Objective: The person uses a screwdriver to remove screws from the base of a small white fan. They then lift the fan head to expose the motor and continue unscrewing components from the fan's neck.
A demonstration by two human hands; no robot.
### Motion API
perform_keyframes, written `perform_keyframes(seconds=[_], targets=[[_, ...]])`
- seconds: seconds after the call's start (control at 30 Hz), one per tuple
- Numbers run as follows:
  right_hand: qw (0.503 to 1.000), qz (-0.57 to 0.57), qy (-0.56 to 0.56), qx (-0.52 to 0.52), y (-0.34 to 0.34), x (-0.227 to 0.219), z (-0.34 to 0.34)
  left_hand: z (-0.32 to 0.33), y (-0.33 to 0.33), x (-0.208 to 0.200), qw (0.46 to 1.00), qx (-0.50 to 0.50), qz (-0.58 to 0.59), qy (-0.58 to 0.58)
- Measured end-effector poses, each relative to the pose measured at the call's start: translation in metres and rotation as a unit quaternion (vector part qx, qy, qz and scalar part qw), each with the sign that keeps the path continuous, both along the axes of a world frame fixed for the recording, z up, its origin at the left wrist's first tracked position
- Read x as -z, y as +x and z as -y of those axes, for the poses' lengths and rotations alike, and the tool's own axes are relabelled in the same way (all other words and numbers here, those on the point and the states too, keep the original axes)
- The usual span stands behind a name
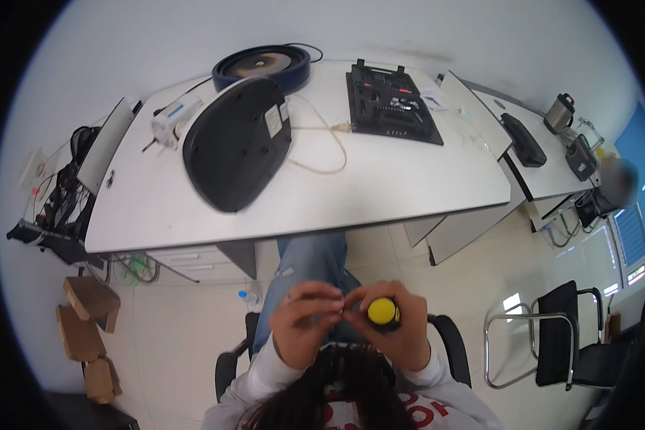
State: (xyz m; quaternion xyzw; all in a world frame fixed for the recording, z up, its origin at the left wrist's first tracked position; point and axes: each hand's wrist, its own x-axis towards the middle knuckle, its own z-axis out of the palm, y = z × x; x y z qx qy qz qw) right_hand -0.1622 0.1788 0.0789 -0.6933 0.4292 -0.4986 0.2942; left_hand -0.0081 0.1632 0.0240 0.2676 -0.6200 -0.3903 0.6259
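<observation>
Above my lap, my right hand (394, 322) is wrapped round a black tool handle with a round yellow end (381, 311), seen end-on, so its exact kind is hidden. My left hand (307, 319) is close beside it, its thumb and fingers pinched together. The fingertips of both hands nearly meet at something too small to make out. Beyond them, on the white desk (380, 190), a large black rounded appliance shell (229, 147) rests tilted, with pale labels. A beige cord with a plug (342, 127) lies beside it.
An open black tool case (394, 107) lies at the desk's right, a dark blue round appliance (261, 68) at the back, a white device (173, 120) at the left. Cardboard boxes (86, 322) and a bottle (249, 297) are on the floor. Black chairs (555, 333) stand right; a person (616, 185) is farther off.
</observation>
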Motion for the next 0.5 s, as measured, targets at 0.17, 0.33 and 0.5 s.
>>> perform_keyframes(seconds=[0.17,0.33,0.5], targets=[[0.993,0.05,-0.104,0.025,-0.002,0.006,-0.031,-0.036,-0.003,-0.002,0.99,0.0,-0.138,0.024],[0.796,0.524,-0.283,-0.113,-0.02,0.005,-0.058,-0.07,0.007,0.003,0.996,0.033,0.003,0.083],[0.709,0.626,-0.286,-0.159,-0.059,-0.008,-0.076,-0.079,-0.011,0.01,0.997,0.047,0.043,0.034]])
